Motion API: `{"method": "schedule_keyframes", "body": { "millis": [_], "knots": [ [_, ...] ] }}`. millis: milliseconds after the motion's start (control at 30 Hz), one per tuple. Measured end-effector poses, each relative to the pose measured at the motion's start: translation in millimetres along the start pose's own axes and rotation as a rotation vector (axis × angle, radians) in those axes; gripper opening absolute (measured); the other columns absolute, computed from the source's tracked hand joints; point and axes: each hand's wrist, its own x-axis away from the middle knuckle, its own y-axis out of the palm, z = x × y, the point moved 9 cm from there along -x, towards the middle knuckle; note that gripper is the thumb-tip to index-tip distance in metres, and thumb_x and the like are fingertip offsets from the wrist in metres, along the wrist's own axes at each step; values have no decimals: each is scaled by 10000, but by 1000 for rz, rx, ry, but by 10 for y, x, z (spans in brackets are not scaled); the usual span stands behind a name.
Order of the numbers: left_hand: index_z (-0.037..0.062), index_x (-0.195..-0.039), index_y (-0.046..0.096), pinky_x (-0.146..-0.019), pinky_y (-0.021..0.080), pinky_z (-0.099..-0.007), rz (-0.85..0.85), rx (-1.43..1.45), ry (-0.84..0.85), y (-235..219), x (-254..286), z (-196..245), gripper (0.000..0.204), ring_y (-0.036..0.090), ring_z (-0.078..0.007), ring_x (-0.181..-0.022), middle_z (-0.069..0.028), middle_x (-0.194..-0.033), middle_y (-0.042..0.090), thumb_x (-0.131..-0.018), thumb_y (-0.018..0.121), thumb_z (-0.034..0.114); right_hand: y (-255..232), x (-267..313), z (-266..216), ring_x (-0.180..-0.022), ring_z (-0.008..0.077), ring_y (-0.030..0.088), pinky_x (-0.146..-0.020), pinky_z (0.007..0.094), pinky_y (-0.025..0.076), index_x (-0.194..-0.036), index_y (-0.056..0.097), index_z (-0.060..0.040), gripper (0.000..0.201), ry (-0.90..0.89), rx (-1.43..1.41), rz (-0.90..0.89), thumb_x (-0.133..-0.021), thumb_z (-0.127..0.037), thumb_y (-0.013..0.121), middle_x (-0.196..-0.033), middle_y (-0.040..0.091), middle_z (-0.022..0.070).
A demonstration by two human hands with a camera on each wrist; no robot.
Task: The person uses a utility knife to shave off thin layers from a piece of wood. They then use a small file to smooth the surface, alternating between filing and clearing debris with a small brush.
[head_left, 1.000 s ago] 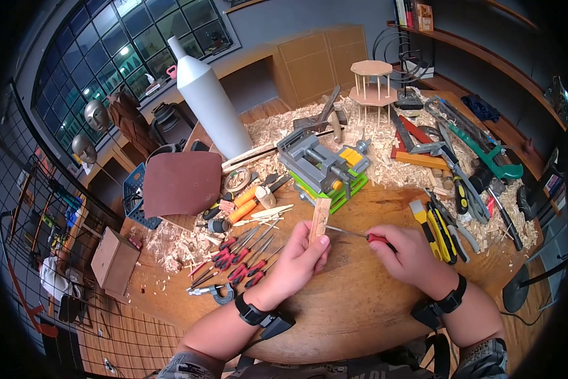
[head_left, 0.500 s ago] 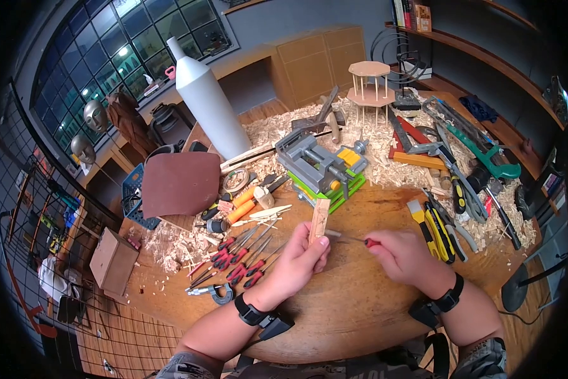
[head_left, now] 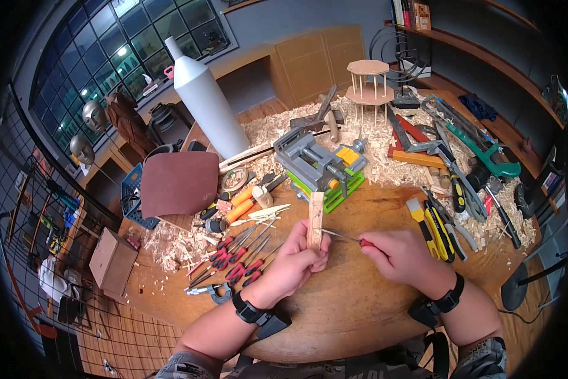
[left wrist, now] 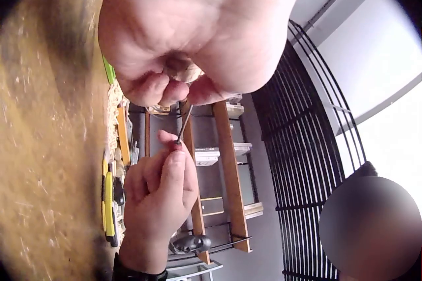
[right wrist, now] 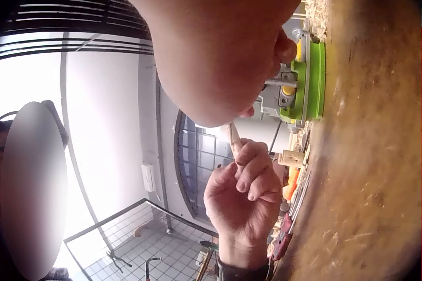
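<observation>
Leftward, slim red-and-black-handled tools point(head_left: 236, 271) lie on the brown wooden table point(head_left: 341, 316). Nearby, the left hand point(head_left: 300, 260) curls its fingers round a flat, pale wooden strip point(head_left: 316, 213), upright above the tabletop. A thin grey metal shaft point(head_left: 343, 235) meets the strip's right side; the right hand point(head_left: 398, 256) grips its red handle point(head_left: 365, 243), fingers clenched.

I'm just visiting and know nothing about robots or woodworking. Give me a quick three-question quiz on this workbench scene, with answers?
1. True or false: the left hand grips a strip of wood.
2. Which colour shows on the handle of the tool in the right hand? A) blue B) red C) white
3. Fill in: the grey vise has a bright ____ frame underneath.

Key: 1 true; 2 B; 3 green.
</observation>
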Motion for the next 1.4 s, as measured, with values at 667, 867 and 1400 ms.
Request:
{"method": "schedule_keyframes", "body": {
  "millis": [667,867,1400],
  "knots": [
    [155,-1235,475,-560,349,-263,-36,264,-18,-70,-17,30,214,427,-132,-652,-49,-980,524,-1061,446,276,-60,33,63,-657,335,685,-580,406,539,-1009,679,-65,147,18,-82,91,-901,-164,694,-766,692,148],
    [138,-1244,522,-542,331,-240,5,147,-10,-68,-63,0,262,399,-114,-613,-1,-766,458,-1075,433,318,-75,47,77,-662,335,691,-591,403,548,-1017,680,-57,150,18,-105,131,-898,-147,699,-778,700,153],
    [133,-1210,532,-491,259,-231,-144,173,-124,79,38,-118,470,296,-70,-527,31,-710,382,-1064,333,533,-100,23,-47,-678,300,703,-601,389,557,-1011,682,-58,155,-79,-36,122,-880,-136,713,-786,706,126]
  ]
}}
